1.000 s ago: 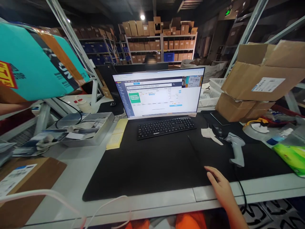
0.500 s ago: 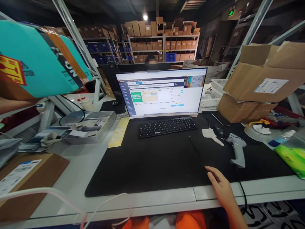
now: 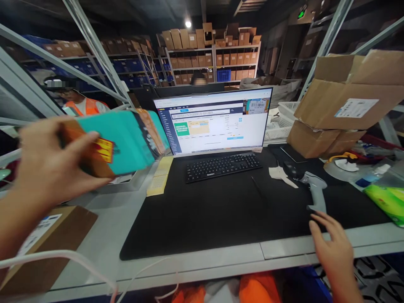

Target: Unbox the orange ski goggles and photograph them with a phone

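My left hand [image 3: 47, 168] grips a teal and orange box [image 3: 121, 143] with a red and yellow label, held in the air at the left over the bench. My right hand [image 3: 334, 244] rests with fingers spread on the front edge of the black desk mat [image 3: 221, 210], just below the handle of a grey barcode scanner [image 3: 312, 189], not holding it. A monitor [image 3: 214, 122] showing a software page stands behind a black keyboard [image 3: 222, 166].
Cardboard boxes [image 3: 341, 109] are stacked at the right, another labelled carton [image 3: 47, 244] lies at the front left. A metal tray [image 3: 132, 181] and yellow slips [image 3: 159, 181] sit left of the keyboard. A person in an orange vest [image 3: 82, 103] stands behind the left racking.
My left hand has brought the teal box down and to the right, in front of the tray. My right hand has slid right along the mat edge toward the scanner.
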The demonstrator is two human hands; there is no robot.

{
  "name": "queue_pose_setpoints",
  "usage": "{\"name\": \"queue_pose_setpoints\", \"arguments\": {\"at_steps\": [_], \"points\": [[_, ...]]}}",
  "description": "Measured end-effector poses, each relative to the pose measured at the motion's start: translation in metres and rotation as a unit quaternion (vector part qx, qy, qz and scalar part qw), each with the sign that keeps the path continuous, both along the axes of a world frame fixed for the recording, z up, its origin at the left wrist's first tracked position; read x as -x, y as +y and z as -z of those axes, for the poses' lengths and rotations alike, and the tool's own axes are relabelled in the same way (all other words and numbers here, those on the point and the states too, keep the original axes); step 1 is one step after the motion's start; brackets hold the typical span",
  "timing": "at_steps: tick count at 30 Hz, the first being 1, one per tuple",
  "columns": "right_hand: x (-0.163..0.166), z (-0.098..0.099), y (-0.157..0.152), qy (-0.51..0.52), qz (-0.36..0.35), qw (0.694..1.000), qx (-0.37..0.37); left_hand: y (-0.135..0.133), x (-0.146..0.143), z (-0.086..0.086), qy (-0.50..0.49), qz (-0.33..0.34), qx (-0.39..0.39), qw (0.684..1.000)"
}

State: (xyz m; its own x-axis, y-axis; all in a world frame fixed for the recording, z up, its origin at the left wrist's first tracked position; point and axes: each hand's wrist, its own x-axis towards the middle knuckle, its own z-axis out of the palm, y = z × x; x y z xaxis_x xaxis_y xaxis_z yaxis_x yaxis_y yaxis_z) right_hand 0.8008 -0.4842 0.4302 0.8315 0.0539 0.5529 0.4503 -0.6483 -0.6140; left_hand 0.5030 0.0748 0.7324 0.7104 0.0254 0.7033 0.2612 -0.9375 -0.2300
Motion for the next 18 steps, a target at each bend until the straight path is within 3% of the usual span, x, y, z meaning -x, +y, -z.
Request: {"name": "queue_pose_setpoints", "arguments": {"at_steps": [2, 4, 8, 11, 14, 16, 18], "points": [[-0.027, -0.010, -0.015, 0.026, 0.061, 0.994, 0.083, -0.004, -0.027, 0.028, 0.060, 0.016, -0.034, 0.997], [-0.058, -0.017, -0.024, 0.140, 0.079, 0.972, 0.173, -0.016, -0.048, 0.058, 0.101, 0.070, -0.028, 0.992], [-0.107, -0.025, -0.025, 0.340, 0.084, 0.907, 0.235, -0.047, -0.075, 0.098, 0.200, 0.164, 0.053, 0.965], [-0.124, -0.029, -0.019, 0.352, 0.103, 0.898, 0.243, -0.062, -0.087, 0.101, 0.290, 0.177, 0.141, 0.930], [-0.131, -0.037, -0.019, 0.335, 0.129, 0.897, 0.258, -0.067, -0.100, 0.091, 0.379, 0.185, 0.232, 0.877], [-0.134, -0.044, -0.026, 0.309, 0.120, 0.902, 0.275, -0.068, -0.112, 0.083, 0.441, 0.200, 0.307, 0.819], [-0.137, -0.051, -0.038, 0.250, 0.101, 0.920, 0.284, -0.068, -0.128, 0.079, 0.508, 0.216, 0.392, 0.736]]}}
